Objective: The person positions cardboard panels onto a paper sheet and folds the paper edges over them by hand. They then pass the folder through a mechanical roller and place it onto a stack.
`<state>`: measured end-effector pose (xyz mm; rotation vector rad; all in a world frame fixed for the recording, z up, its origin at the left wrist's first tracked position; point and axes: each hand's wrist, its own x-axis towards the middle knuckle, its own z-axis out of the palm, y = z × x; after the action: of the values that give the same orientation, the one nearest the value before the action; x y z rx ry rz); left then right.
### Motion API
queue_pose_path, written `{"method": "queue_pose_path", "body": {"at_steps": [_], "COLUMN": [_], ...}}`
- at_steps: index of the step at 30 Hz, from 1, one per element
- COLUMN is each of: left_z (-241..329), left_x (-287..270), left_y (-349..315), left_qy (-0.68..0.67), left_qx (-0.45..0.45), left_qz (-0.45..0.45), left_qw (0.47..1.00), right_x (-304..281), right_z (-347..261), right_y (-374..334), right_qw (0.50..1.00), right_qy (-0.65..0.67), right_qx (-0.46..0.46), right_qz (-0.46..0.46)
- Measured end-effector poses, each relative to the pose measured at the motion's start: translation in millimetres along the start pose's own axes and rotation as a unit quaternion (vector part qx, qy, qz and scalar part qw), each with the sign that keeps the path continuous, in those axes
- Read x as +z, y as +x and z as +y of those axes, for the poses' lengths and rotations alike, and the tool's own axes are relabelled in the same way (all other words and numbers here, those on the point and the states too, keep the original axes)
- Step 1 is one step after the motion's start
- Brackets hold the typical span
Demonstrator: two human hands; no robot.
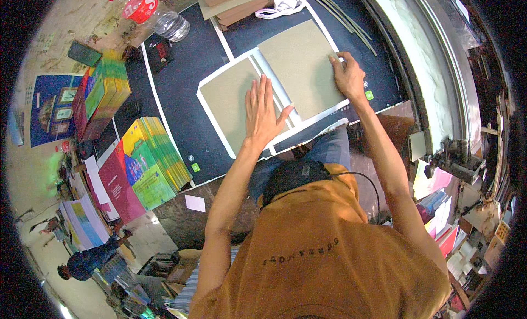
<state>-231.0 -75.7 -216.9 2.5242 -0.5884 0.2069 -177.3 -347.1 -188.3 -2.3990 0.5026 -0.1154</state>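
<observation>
Spreading our left hand [261, 113] across the left board [228, 97], we pinch the outer edge of the right board [299, 61] in our right hand [349, 77]. Both boards lie beneath our hands on one white sheet [278, 89] on the bench [184, 91]. One bottle [159, 18] stands beyond, contents unclear.

A white paper sheet [279, 92] lies flat, its margin showing along the near edge. On it, side by side, rest a grey-tan rectangular left board [226, 102] and a matching right board [299, 61], separated by a narrow white band.
</observation>
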Motion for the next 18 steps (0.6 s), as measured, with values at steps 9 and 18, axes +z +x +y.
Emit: {"method": "queue_pose_path", "body": {"at_steps": [9, 18], "left_z": [4, 3], "left_x": [1, 3], "left_y": [0, 0], "left_qy": [0.046, 0.065], "left_qx": [0.002, -0.001], "left_qz": [-0.054, -0.060], "left_qw": [0.997, 0.996], "right_x": [10, 16], "right_z": [-1, 0], "right_y": [-13, -14], "right_qw": [1.000, 0.997], "right_qy": [-0.029, -0.067], "right_qx": [0.001, -0.012], "right_qz": [0.005, 0.018]}}
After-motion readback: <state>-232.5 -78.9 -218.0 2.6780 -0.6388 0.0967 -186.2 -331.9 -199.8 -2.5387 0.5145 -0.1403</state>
